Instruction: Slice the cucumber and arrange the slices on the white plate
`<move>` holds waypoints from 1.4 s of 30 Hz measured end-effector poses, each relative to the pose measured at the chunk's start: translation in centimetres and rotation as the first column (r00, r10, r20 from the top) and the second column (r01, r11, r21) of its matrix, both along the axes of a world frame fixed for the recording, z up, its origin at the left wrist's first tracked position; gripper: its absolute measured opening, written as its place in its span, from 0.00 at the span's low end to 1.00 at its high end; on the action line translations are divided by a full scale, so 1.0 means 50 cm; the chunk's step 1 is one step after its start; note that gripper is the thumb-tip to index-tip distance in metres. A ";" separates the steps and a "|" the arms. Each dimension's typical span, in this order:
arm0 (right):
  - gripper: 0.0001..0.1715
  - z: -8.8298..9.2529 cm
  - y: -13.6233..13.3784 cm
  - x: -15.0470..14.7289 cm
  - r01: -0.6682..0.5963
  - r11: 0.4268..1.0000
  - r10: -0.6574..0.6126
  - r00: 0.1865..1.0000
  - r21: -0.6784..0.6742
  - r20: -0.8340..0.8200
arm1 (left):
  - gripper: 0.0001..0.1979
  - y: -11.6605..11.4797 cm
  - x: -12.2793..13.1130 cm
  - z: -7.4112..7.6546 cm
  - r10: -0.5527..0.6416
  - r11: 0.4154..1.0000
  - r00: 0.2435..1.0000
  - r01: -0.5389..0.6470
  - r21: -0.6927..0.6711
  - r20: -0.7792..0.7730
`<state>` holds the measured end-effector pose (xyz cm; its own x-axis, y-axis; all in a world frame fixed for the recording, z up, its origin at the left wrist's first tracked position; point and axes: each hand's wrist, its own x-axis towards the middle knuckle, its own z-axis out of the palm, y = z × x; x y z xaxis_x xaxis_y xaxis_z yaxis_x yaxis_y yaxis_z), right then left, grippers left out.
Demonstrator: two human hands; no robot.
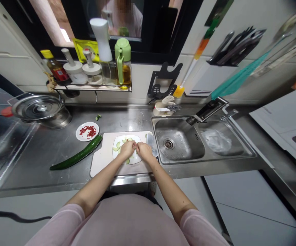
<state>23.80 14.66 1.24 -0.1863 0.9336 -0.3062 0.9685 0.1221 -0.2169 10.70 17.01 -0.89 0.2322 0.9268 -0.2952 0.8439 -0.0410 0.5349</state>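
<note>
Nearest us, below the forearms, we see the front of a pale pink shirt [137, 222]. Over a white plate [136, 160], the left hand [128, 149] and right hand [144, 151] meet at the fingertips, both with fingers curled inward; we cannot tell whether anything is pinched between them. Pale green-edged slices [115, 149] lie on that plate, partly hidden by the left hand, and the plate rests on a light cutting board [101, 157] on the steel counter [37, 150]. Along the board's right side, a broad knife blade [150, 139] lies partly behind the right hand. To the board's left, we find a long dark green cucumber [80, 155] lying at a slant, its upper end just beside the board and a small white dish [79, 134] of chopped red pieces [91, 131]. On the right is the double sink [178, 150], with clear plastic [216, 140] in its right basin. Farther back, we make out a lidded pot [58, 118] at left, two green scraps [98, 117] behind the dish, and a wall rack [91, 87] carrying bottles and jars.
</note>
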 end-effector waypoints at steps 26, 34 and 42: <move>0.13 -0.005 -0.002 0.013 0.174 0.985 -0.172 0.977 0.006 -0.127 | 0.08 -0.005 0.004 0.015 0.031 0.999 0.999 -0.031 -0.006 0.005; 0.14 -0.012 -0.023 0.047 0.396 0.915 -0.337 0.854 0.077 -0.397 | 0.09 -0.016 -0.021 0.029 0.139 0.987 0.978 -0.149 0.053 0.156; 0.17 -0.019 -0.060 0.072 0.511 0.856 -0.349 0.688 0.082 -0.636 | 0.11 -0.023 -0.086 0.018 0.452 0.864 0.738 -0.502 -0.039 0.501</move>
